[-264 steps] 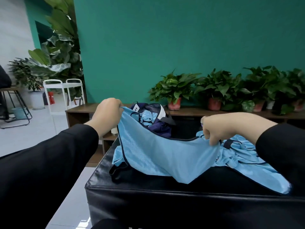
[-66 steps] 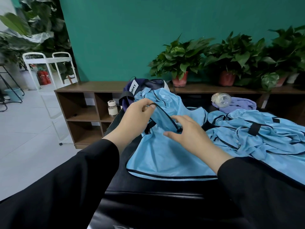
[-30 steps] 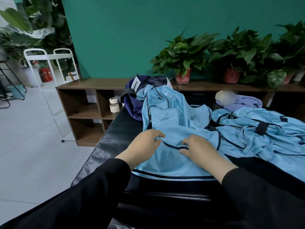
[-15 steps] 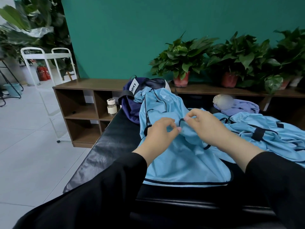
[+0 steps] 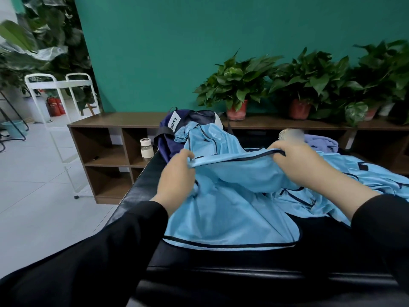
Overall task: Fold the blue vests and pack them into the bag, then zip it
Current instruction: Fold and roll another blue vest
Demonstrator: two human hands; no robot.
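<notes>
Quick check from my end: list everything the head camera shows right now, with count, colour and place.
vest being folded: one, light blue, table front, top edge lifted
vest pile: count unclear, light blue, table right
bag: one, navy, table far end, open
table: one, black
jar: one, white-lidded, shelf
shelf unit: one, brown, by wall
potted plants: several, green, shelf top
purple cloth: one, behind pile
white cart: one, left
left hand: grips vest edge
right hand: grips vest edge
</notes>
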